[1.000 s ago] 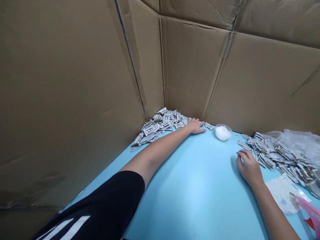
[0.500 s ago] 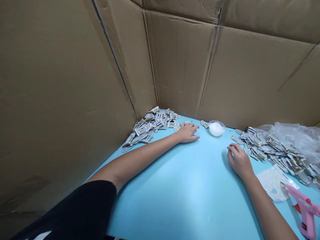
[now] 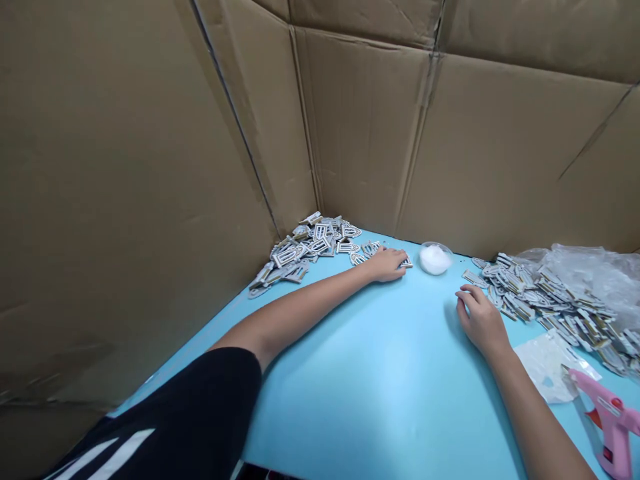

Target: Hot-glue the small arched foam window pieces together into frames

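My left hand [image 3: 387, 265] reaches to the back of the blue table, its fingers closed over a small grey-and-white arched piece [image 3: 407, 262] whose end shows past the fingertips. Just left of that hand, a few similar pieces [image 3: 359, 258] lie on the surface. Farther left is a heap of arched pieces [image 3: 293, 253] in the corner. My right hand [image 3: 480, 320] rests on the table with fingers curled together; whether anything small is between them is hidden. Beside it on the right spreads a second heap of pieces [image 3: 560, 303].
A clear bowl of white material [image 3: 435, 259] stands between the hands at the back. Clear plastic [image 3: 595, 273] lies behind the right heap. A flat plastic bag [image 3: 545, 367] and pink glue gun [image 3: 613, 420] are at right. Cardboard walls [image 3: 360, 133] border the blue table [image 3: 365, 387].
My left hand has moved right, its fingers drawn in over a piece. The loose piece left of the bowl no longer shows separately. My right hand has hardly moved.
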`<state>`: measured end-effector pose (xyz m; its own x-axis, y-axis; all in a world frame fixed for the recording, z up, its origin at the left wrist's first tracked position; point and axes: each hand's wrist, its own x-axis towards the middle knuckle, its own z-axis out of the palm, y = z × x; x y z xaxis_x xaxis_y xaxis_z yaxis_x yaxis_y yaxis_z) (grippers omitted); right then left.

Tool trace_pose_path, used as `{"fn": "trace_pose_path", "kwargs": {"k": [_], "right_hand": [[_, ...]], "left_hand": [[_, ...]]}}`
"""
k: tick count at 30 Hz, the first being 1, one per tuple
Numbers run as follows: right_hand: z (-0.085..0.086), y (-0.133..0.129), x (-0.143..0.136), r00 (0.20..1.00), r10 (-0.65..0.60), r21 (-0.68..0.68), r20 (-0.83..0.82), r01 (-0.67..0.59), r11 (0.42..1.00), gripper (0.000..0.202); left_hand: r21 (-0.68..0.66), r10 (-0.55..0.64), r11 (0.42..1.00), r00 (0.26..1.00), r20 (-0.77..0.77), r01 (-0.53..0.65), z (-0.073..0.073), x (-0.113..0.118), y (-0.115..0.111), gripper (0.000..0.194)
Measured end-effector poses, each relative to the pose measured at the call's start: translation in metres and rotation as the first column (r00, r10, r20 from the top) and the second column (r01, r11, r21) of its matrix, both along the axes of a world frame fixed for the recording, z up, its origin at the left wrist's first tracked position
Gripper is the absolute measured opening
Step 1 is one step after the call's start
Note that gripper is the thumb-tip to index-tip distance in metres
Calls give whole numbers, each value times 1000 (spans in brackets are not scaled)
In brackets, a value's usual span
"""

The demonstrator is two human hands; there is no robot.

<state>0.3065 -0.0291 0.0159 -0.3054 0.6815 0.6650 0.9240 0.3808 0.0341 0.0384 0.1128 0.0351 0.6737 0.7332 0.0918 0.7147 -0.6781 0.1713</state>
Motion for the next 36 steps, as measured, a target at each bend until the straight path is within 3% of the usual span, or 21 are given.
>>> {"fn": "trace_pose_path", "kwargs": {"k": [3,5,9,11,13,16,19,22,25,28,30,33,36], "right_hand": [[-2,1,0,1000,10,-15,-9,-10,1000,27],[-2,2,-2,1000,18,-22,-15,-18,1000,28],[-1,0,-7,999,27,-32,-28,-28,999,28],[1,-1,-8,999,27,-39,-34,-28,999,28],[4,-3,-8,999,23,-51,-38,-24,998,28],[7,-4,-8,999,15,-84,-44,-19,996,29],[5,-7,-18,999,31,-153,-43,-37,988,30],[-4,-12,-41,995,93,-243,-24,-96,965,36],[-10,-19,-66,985,173,-385,25,-150,911,47],[-7,-22,-78,981,192,-474,43,-149,868,36],[-2,-21,-78,987,161,-472,29,-128,872,21],[4,-19,-73,996,90,-468,6,-76,881,14],[4,-20,-69,1000,17,-463,-12,-20,886,14]], "left_hand": [[-25,-51,998,999,-5,51,-9,-23,-26,46],[-21,-21,1000,1000,-3,20,-9,-33,-32,48],[23,190,981,982,17,-190,5,-40,-13,58],[11,227,974,974,-2,-227,11,-40,-5,51],[-2,191,982,981,-15,-191,12,-39,-11,43],[-18,91,996,996,6,-90,5,-40,-45,35],[-56,-10,998,999,41,13,-3,-44,-87,39],[-105,-78,991,994,72,85,-4,-47,-112,45],[-119,-70,990,993,95,81,-1,-49,-118,59],[-136,-88,986,993,85,99,1,-51,-117,60],[-152,-122,980,990,69,131,1,-53,-118,60],[-161,-151,974,987,58,159,0,-55,-122,69],[-177,-178,966,981,79,189,0,-56,-126,55]]}}
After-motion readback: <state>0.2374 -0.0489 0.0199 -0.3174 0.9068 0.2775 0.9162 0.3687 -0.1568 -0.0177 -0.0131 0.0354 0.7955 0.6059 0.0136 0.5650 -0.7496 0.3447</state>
